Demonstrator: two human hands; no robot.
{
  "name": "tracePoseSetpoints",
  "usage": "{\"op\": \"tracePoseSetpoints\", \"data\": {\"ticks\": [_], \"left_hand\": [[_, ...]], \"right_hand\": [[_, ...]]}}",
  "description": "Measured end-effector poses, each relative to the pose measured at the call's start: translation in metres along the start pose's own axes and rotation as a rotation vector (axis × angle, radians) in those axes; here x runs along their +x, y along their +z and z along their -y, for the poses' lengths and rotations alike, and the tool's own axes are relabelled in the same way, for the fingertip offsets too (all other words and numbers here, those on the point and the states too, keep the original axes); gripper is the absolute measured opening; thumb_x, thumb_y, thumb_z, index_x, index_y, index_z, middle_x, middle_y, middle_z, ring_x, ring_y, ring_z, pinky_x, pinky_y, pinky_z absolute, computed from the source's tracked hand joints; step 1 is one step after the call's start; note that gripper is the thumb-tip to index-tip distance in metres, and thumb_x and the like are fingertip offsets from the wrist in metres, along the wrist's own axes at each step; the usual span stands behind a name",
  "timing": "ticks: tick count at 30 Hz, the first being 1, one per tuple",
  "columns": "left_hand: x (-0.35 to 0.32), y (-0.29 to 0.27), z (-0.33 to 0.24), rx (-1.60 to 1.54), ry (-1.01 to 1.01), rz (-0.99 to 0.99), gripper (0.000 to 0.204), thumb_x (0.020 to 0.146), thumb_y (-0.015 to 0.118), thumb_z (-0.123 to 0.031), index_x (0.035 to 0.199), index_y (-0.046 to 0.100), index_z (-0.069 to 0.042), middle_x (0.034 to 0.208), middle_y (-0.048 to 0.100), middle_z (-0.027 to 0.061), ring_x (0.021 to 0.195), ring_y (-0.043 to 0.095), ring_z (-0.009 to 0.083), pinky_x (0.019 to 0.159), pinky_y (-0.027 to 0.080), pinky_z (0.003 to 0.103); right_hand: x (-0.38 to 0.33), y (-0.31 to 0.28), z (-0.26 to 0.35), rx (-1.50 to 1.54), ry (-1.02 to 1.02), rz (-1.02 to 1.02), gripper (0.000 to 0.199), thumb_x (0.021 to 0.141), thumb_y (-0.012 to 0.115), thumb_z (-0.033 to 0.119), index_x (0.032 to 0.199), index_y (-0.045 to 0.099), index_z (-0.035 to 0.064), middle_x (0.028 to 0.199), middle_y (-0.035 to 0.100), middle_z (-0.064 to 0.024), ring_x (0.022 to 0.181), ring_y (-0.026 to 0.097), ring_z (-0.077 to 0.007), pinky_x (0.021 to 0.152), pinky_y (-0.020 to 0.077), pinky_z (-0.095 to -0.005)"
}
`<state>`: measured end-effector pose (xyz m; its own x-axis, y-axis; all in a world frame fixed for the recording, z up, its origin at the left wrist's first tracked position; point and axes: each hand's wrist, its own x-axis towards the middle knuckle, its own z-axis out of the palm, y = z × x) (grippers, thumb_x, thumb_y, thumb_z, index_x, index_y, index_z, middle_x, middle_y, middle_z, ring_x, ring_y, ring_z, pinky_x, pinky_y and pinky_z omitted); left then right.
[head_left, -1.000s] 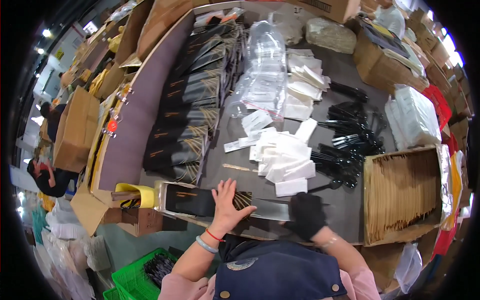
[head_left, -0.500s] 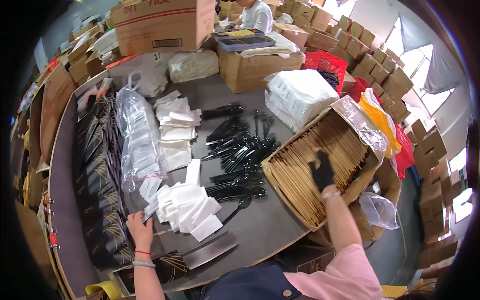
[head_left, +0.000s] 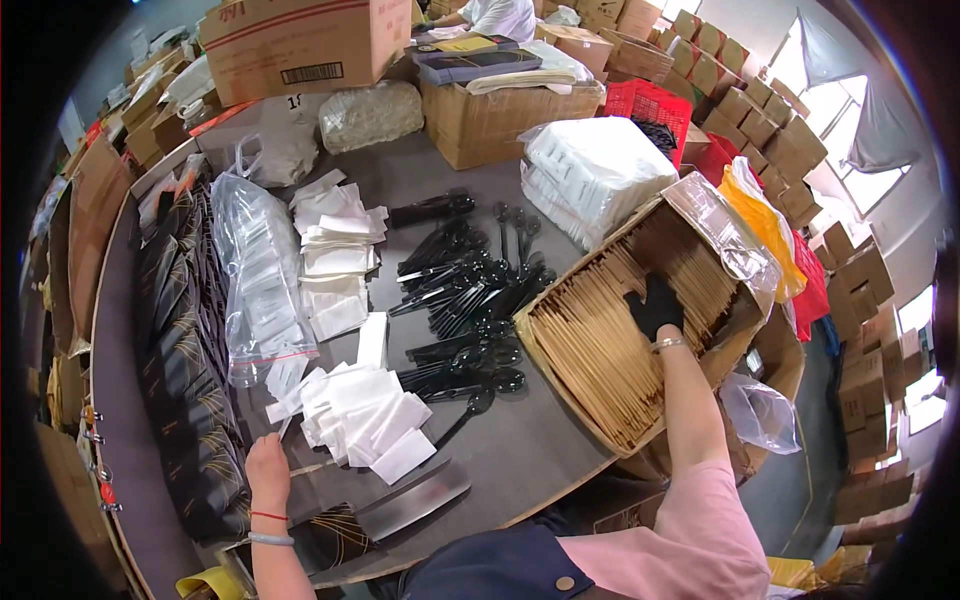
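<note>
My left hand (head_left: 268, 472), closed in a pinch, holds the edge of a white paper packet (head_left: 287, 424) just left of a loose heap of white packets (head_left: 362, 412). My right hand (head_left: 656, 306), in a black glove, reaches into a cardboard box (head_left: 590, 440) at the right. Its thumb and fingers are apart on rows of thin brown pieces (head_left: 585, 360) packed on edge; the fingertips are partly lost among them. Black plastic cutlery (head_left: 470, 290), with spoons and forks, lies in bundles between the hands. A single black spoon (head_left: 478, 404) points toward the heap.
Black printed sleeves (head_left: 190, 380) stand in a long row at the left. Beside them lies a clear bag of white packets (head_left: 262, 270). A wrapped white stack (head_left: 595, 175) and large cartons (head_left: 305, 50) stand farther back. Another person (head_left: 500, 18) is at the far side.
My right hand has shifted slightly up and right over the brown pieces. My left hand has moved slightly down and left, its fingers now drawn into a pinch. The whole view has shifted slightly.
</note>
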<state>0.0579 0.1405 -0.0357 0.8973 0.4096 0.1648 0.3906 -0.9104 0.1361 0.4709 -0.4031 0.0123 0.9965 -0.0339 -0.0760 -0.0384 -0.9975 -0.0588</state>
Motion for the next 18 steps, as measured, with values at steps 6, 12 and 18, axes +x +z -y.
{"op": "tracePoseSetpoints", "data": {"ticks": [6, 12, 18], "left_hand": [[-0.008, -0.048, -0.014, -0.033, -0.040, 0.025, 0.004, 0.086, 0.056, -0.004, 0.088, 0.058, -0.002, 0.078, 0.059, 0.0189, 0.076, 0.059, 0.0398, 0.067, 0.047, 0.050], [-0.026, -0.079, -0.027, -0.099, -0.117, 0.023, 0.006, 0.085, 0.058, -0.004, 0.089, 0.061, 0.001, 0.081, 0.062, 0.0215, 0.079, 0.060, 0.0414, 0.068, 0.046, 0.049], [-0.045, -0.092, -0.052, -0.446, -0.290, -0.069, 0.008, 0.086, 0.059, -0.001, 0.090, 0.061, 0.005, 0.077, 0.063, 0.0191, 0.069, 0.062, 0.0317, 0.065, 0.049, 0.037]], "right_hand": [[-0.056, -0.001, 0.038, -0.028, -0.064, 0.018, 0.081, 0.092, 0.046, 0.062, 0.148, 0.031, 0.0046, 0.146, 0.039, -0.0219, 0.132, 0.042, -0.0354, 0.103, 0.0397, -0.0500], [-0.102, 0.002, 0.070, -0.022, -0.055, 0.010, 0.074, 0.094, 0.047, 0.054, 0.147, 0.032, 0.0049, 0.145, 0.042, -0.0219, 0.133, 0.041, -0.0358, 0.109, 0.0337, -0.0463], [-0.097, -0.016, 0.006, 0.693, -0.034, -0.185, 0.054, 0.098, 0.050, 0.038, 0.138, 0.047, 0.0010, 0.144, 0.045, -0.0194, 0.132, 0.044, -0.0321, 0.108, 0.0356, -0.0389]]}}
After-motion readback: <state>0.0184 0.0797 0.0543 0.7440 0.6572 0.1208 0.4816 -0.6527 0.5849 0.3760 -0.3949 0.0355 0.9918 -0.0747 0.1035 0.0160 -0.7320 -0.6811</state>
